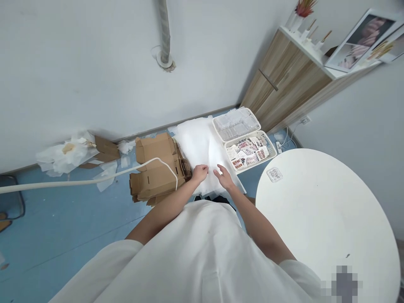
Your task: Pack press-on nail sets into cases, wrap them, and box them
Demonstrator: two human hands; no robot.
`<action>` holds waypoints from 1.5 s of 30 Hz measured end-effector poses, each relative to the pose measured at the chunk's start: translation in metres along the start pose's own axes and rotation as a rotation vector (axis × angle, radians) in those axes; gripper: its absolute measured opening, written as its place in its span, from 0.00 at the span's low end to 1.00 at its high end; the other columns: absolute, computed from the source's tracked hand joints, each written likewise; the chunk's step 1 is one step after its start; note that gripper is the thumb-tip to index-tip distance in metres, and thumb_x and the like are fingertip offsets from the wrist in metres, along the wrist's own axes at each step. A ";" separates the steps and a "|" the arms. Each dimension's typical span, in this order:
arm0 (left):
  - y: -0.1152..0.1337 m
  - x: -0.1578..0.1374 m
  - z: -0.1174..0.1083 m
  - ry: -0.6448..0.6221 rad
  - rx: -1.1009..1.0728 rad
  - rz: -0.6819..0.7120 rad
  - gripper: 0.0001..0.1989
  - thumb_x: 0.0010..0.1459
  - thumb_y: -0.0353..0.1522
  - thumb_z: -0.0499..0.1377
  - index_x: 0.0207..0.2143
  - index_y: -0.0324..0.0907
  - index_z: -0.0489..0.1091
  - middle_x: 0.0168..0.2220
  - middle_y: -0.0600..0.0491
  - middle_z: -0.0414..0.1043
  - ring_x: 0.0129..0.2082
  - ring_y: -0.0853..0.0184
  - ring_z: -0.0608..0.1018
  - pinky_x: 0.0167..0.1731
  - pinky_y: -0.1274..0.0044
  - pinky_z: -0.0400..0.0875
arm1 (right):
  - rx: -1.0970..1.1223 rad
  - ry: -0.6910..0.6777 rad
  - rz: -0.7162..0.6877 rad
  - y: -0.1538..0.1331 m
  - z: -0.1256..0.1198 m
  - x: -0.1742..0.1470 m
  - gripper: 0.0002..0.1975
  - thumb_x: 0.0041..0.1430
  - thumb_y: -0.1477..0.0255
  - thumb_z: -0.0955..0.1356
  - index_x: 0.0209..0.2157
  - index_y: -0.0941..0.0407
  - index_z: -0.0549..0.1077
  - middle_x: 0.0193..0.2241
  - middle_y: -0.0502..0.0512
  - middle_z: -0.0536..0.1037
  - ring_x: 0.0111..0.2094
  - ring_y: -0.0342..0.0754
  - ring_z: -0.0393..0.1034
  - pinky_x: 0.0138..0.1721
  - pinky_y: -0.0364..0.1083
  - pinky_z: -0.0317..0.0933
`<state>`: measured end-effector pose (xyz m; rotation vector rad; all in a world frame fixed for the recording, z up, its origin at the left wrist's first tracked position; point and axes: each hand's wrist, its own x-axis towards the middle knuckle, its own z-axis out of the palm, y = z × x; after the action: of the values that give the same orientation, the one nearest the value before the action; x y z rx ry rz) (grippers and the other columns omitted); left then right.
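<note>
My left hand (pixel 200 173) is closed, its fingertips pressed together above a stack of white, translucent packing sheets (pixel 197 141). Whether a thin sheet edge is pinched in it, I cannot make out. Just to the right, my right hand (pixel 224 177) is over the same stack with thumb and fingers apart, and nothing shows between them. A white basket (pixel 255 167) beyond the right hand contains several cards of colourful press-on nails (pixel 248 147). Behind it, a second white basket (pixel 221 135) holds clear plastic trays (pixel 236 122).
Flattened cardboard boxes (pixel 158 162) lie left of the sheets, with a white hose (pixel 126 170) arching over them. On the right stands a round white table (pixel 318 202) bearing a small clear nail case (pixel 274 174). A wooden cabinet (pixel 284 75) is at the back right.
</note>
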<state>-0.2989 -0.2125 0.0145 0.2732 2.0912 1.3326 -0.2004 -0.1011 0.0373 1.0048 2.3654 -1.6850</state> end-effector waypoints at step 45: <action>0.002 -0.017 -0.008 0.112 -0.357 0.027 0.17 0.50 0.44 0.56 0.27 0.38 0.70 0.23 0.55 0.68 0.26 0.70 0.69 0.29 0.78 0.65 | -0.121 0.370 -0.130 0.007 -0.001 -0.005 0.30 0.53 0.67 0.64 0.57 0.59 0.55 0.57 0.65 0.59 0.60 0.56 0.50 0.58 0.56 0.48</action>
<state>-0.2904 -0.2258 0.0253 0.0753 1.8968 1.7388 -0.1926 -0.1013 0.0343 1.2600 2.7783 -1.4774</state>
